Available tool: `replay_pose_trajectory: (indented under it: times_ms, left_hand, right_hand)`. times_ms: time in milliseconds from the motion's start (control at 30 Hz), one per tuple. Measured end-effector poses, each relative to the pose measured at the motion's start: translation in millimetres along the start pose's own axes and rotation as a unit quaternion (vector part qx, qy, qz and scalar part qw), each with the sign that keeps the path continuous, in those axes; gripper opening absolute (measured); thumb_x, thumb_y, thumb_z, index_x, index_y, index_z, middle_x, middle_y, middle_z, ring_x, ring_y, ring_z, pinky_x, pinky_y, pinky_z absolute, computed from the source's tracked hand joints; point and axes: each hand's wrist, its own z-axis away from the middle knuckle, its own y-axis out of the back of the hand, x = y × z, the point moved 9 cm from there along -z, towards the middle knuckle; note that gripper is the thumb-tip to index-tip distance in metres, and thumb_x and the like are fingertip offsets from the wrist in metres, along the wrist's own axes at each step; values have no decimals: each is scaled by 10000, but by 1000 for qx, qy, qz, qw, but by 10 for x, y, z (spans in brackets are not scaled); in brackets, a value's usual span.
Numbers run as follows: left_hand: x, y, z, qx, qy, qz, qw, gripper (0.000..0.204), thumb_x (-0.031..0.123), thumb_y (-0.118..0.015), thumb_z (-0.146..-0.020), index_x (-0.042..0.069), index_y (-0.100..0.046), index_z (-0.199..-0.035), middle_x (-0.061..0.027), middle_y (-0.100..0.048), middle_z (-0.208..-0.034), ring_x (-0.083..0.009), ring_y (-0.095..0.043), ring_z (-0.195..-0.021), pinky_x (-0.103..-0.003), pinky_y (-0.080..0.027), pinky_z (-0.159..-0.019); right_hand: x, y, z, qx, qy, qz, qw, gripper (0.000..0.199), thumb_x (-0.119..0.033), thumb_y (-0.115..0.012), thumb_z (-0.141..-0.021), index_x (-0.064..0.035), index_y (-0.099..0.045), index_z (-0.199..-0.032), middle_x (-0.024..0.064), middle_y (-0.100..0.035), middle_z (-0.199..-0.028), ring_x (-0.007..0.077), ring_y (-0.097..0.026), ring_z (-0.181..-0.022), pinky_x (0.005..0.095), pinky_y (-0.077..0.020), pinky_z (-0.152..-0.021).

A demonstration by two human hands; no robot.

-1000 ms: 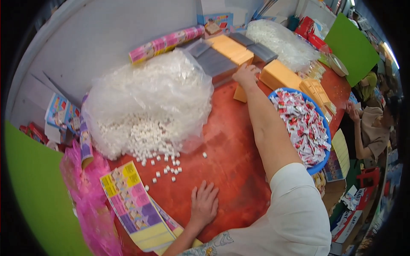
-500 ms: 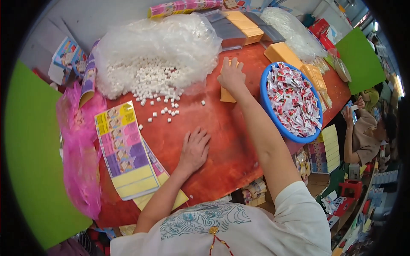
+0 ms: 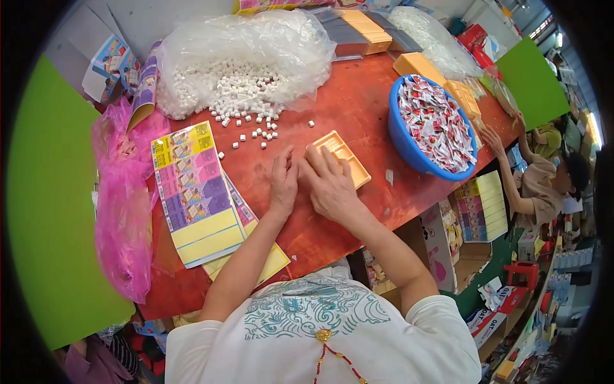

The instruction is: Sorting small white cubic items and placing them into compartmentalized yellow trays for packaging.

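The orange tray [image 3: 349, 155], farther across the red table [image 3: 361, 105] half a second earlier, now lies nearer, partly under the right hand [image 3: 332, 187], whose grip cannot be told; the left hand [image 3: 283, 182], loosely extended, lies alongside.

At one o'clock, we see only part of the orange tray [image 3: 358, 170]: the right hand [image 3: 331, 184] covers its left portion, and we cannot tell whether the fingers grip it. At two, heaped packets [image 3: 435, 121] hide the floor of the blue basin [image 3: 416, 155]. The top edge cuts off the pink-and-yellow roll [image 3: 281, 5] at twelve; the bottom edge crops the beaded cord [image 3: 320, 360] at six. Toward seven, the left forearm [image 3: 240, 272] hides some of the lower sheets [image 3: 274, 261] from us.
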Motion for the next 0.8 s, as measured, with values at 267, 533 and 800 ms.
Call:
replay_pose_trajectory:
  times_ms: [267, 533, 800]
  left_hand:
    - [-73, -56, -153, -24, -4, -35, 999, 321, 93, -493, -953, 25, -588, -1251, -114, -600, -1183, -192, -579, -1087, -316, -455, -956]
    - [107, -559, -636, -101, -180, -178, 962, 334, 107, -524, -889, 21, -604, -1202, -175, -579, -1280, -337, -541, -1205, -400, -433, -1023]
    - [-248, -447, -826, -202, -194, -541, 793, 488, 260, -533, -931, 79, -458, -1378, -154, -398, -1488, -318, -334, -1407, -611, -265, -1096]
  right_hand:
    - [464, 8, 312, -10, -186, 28, 982, 822, -301, -718, -736, -106, -378, -1460, 202, -320, -1522, 391, -377, -1341, 517, -376, -985]
    - [447, 102, 541, 59, -188, 16, 980, 777, -291, -693, -731, -66, -426, -1425, 203, -397, -1460, 362, -445, -1252, 469, -395, -964]
    - [543, 72, 593, 24, -225, -5, 974, 823, -278, -706, -739, -73, -362, -1458, 199, -341, -1502, 379, -414, -1277, 491, -370, -1004]
